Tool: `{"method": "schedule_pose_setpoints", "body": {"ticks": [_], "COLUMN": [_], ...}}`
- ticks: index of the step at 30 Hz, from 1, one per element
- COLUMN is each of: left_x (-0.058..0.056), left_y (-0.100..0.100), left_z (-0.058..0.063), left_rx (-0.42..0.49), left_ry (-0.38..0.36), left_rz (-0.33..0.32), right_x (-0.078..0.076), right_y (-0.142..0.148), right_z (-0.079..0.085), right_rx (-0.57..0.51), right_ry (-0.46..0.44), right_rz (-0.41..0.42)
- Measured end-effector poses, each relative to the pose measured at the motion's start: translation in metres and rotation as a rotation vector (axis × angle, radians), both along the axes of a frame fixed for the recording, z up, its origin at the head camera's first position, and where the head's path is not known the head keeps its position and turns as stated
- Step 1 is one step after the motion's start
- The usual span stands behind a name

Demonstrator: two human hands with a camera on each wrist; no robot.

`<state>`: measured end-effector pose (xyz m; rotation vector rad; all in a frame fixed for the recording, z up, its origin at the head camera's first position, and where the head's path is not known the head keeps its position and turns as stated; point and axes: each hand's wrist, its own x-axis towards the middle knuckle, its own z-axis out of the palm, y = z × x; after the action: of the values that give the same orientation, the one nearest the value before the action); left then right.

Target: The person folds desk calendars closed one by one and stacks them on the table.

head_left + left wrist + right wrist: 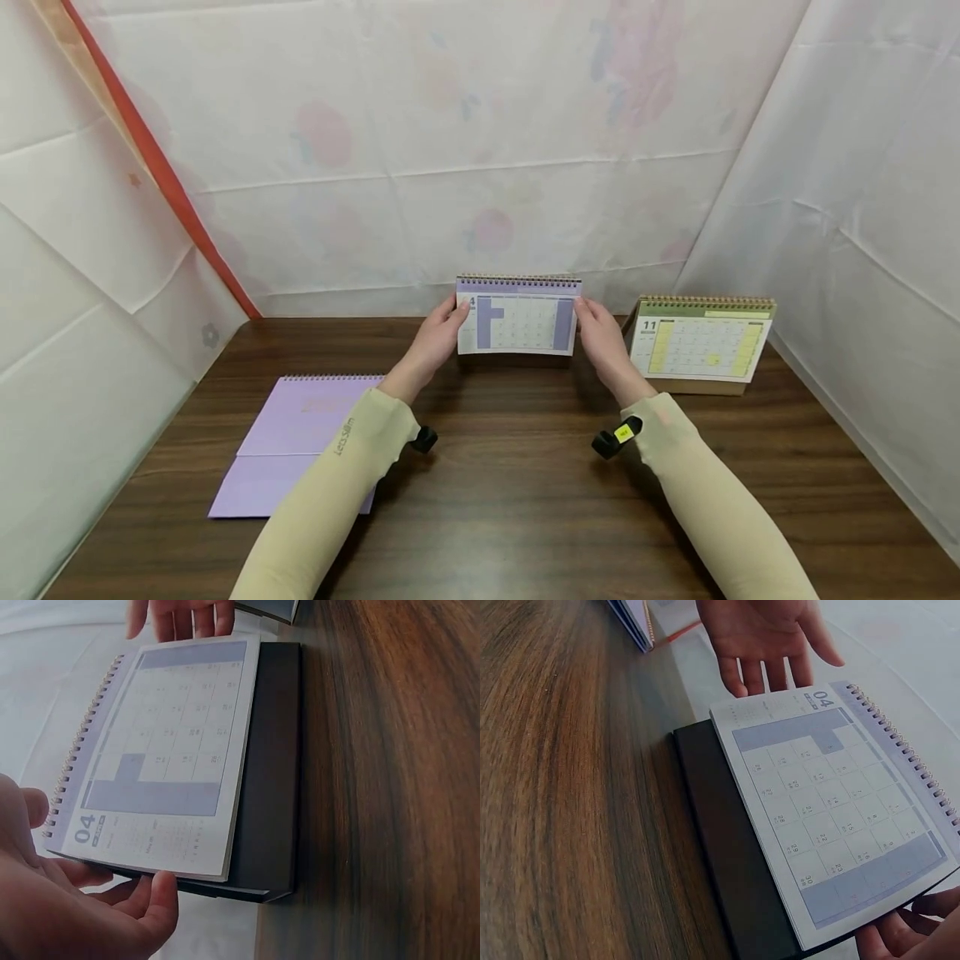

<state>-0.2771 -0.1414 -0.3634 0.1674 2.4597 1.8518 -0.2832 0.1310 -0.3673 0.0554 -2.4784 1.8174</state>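
A lilac-and-white spiral desk calendar (525, 325), showing the "04" page, leans back on its dark stand (274, 750) near the back of the table. My left hand (438, 333) is at its left side, thumb overlapping the page corner in the head view. In the right wrist view that hand's fingers are straight, partly hidden at the calendar's edge, the thumb apart from the page. My right hand (602, 337) is at the opposite side, thumb by the upper right edge. Its fingers (202, 622) extend loosely down to the edge in the left wrist view.
A green-and-yellow desk calendar (701, 346), page "11", stands at the right. At the left a lilac spiral-bound calendar (273, 429) lies spread on the wooden table (510, 500), partly covered by my left sleeve. White curtains (420, 125) enclose the back and sides.
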Motion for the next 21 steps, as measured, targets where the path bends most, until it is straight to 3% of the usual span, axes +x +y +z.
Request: {"method": "schedule_pose_setpoints", "body": {"ticks": [6, 13, 18, 21], "left_x": [0.0021, 0.0027, 0.0012, 0.0004], "left_y": [-0.0041, -0.0047, -0.0047, -0.0036], "left_z": [-0.0006, 0.0, 0.0022, 0.0046], "left_rx": [0.009, 0.0, -0.037, -0.012], "left_ry": [-0.002, -0.039, -0.05, -0.041], "left_rz": [-0.018, 0.026, 0.049, 0.068], "right_x": [0.0022, 0.0027, 0.0018, 0.0013], "right_y": [0.002, 0.0021, 0.001, 0.0007], "right_z": [-0.0034, -0.0052, -0.0036, -0.0025], "right_rx": [-0.004, 0.007, -0.042, -0.068], "right_ry": [0.011, 0.024, 0.021, 0.021], "right_rz": [-0.016, -0.031, -0.031, -0.031]}}
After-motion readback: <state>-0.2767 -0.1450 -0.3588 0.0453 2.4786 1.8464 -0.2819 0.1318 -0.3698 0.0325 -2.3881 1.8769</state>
